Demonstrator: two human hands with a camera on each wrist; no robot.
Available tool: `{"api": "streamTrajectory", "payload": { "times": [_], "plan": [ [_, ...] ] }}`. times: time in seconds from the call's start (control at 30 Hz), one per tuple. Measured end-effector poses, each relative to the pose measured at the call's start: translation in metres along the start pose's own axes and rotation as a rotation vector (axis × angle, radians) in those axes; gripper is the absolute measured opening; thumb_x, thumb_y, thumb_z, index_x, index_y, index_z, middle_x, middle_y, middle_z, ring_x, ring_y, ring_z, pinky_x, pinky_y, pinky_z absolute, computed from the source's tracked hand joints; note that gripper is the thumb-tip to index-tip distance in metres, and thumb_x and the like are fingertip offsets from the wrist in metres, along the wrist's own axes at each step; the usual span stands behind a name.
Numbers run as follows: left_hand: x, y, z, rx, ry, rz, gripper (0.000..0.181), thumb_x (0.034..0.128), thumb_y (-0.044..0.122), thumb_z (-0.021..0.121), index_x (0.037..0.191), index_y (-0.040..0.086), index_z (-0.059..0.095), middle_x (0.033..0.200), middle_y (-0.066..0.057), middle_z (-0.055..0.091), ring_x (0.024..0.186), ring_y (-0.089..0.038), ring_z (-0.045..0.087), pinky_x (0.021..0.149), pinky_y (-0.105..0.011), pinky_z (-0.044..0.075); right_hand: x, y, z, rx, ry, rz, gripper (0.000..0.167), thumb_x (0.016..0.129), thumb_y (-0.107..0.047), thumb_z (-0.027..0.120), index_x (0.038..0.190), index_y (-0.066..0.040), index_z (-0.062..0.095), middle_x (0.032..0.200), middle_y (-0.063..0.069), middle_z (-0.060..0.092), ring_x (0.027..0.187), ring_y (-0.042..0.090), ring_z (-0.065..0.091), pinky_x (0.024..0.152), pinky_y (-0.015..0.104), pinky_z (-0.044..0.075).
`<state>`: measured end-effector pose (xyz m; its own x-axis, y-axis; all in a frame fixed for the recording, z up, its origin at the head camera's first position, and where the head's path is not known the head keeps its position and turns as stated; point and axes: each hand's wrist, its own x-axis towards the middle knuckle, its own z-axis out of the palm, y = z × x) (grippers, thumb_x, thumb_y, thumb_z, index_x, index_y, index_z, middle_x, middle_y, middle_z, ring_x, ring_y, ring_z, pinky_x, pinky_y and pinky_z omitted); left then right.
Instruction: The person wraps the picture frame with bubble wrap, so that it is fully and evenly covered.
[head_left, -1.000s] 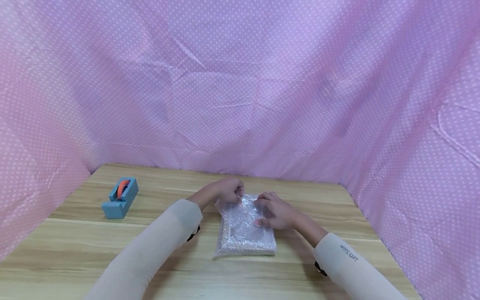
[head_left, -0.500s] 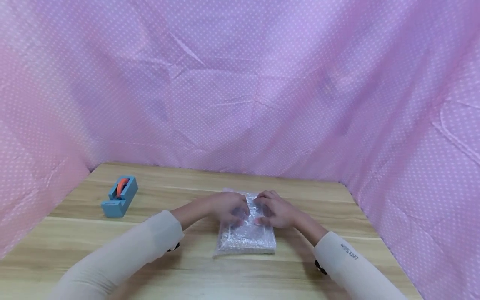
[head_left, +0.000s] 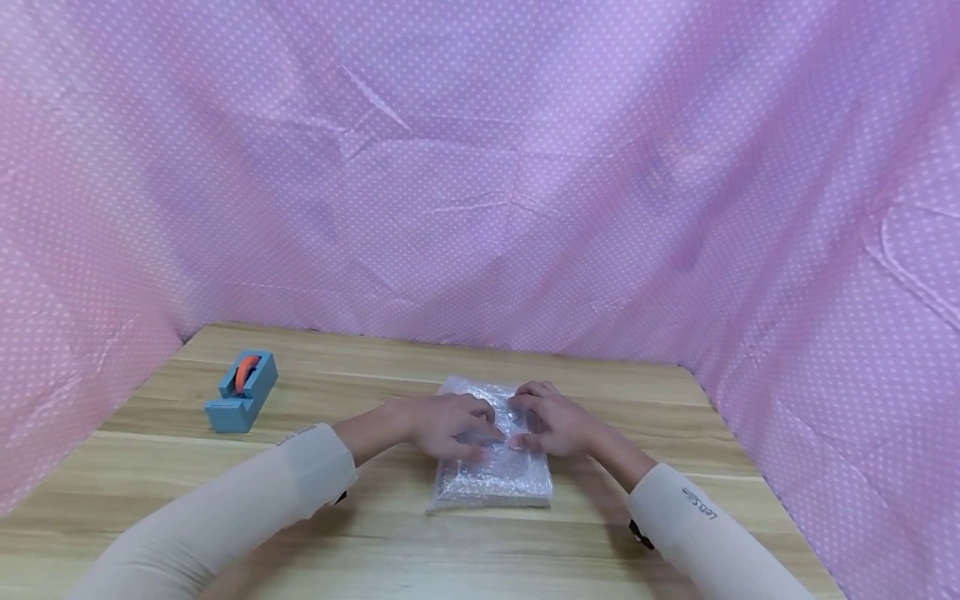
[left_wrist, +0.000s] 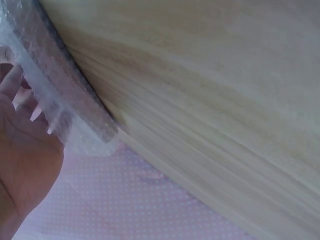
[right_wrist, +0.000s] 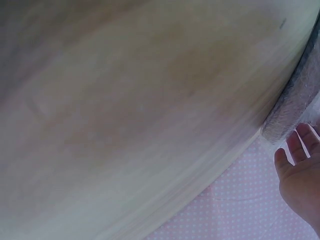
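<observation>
A flat rectangular package in clear bubble wrap (head_left: 495, 492) lies on the table in the head view. My left hand (head_left: 446, 427) is over its left side, with the fingertips on the wrap and slightly blurred. From the right, my right hand (head_left: 558, 423) rests its fingers and thumb on the top of the package. In the left wrist view the left palm (left_wrist: 30, 155) is beside the edge of the bubble wrap (left_wrist: 55, 75). The right wrist view has the right hand's fingers (right_wrist: 295, 147) against the wrapped corner. What the wrap encloses cannot be made out.
A blue tape dispenser (head_left: 258, 387) with an orange roll (head_left: 246, 372) stands at the left of the wooden table (head_left: 375, 542). A pink dotted cloth (head_left: 480, 208) hangs behind and at both sides of the table.
My left hand has let go of the wrap's far left corner, which now lies flatter, and has come nearer over the package's left side. The right hand has stayed in place.
</observation>
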<state>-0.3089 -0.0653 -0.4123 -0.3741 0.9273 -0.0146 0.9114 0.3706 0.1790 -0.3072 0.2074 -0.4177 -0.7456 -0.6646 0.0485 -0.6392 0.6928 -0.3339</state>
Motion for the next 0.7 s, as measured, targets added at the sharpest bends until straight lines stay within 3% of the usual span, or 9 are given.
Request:
{"api": "streamTrajectory", "payload": {
  "times": [0.1,0.2,0.43,0.7],
  "plan": [
    [0.000,0.004,0.000,0.019,-0.017,-0.024,0.074,0.0916,0.075,0.051,0.150,0.030,0.053,0.149,-0.006,0.049,0.133,-0.023,0.049,0.108,-0.045,0.045,0.000,-0.001,-0.001,-0.001,-0.005,0.002,0.071,0.091,-0.053,0.072,0.143,-0.007,0.057,0.144,0.013,0.052,0.135,0.033,0.045,0.110,0.057,0.042],
    [-0.001,0.008,0.000,0.038,-0.030,-0.030,0.083,0.0854,0.079,0.057,0.151,0.028,0.052,0.155,-0.007,0.046,0.141,-0.027,0.044,0.113,-0.049,0.041,0.000,-0.001,-0.001,-0.002,-0.008,-0.003,0.071,0.091,-0.052,0.072,0.143,-0.007,0.057,0.143,0.013,0.052,0.135,0.033,0.045,0.110,0.057,0.042],
    [-0.001,0.014,0.001,0.099,-0.042,0.003,0.080,0.0896,0.075,0.055,0.153,0.026,0.049,0.156,-0.008,0.046,0.143,-0.030,0.042,0.116,-0.050,0.037,-0.003,-0.001,-0.001,-0.009,-0.012,-0.011,0.069,0.092,-0.051,0.071,0.143,-0.006,0.057,0.143,0.013,0.052,0.134,0.033,0.045,0.108,0.057,0.043],
    [-0.002,0.018,-0.002,0.147,-0.104,0.003,0.076,0.0927,0.078,0.046,0.156,0.035,0.043,0.160,-0.007,0.041,0.146,-0.031,0.038,0.117,-0.051,0.035,-0.004,-0.001,-0.002,-0.004,-0.008,-0.025,0.067,0.092,-0.050,0.071,0.142,-0.007,0.058,0.142,0.012,0.052,0.135,0.033,0.045,0.109,0.058,0.042]
  ]
}}
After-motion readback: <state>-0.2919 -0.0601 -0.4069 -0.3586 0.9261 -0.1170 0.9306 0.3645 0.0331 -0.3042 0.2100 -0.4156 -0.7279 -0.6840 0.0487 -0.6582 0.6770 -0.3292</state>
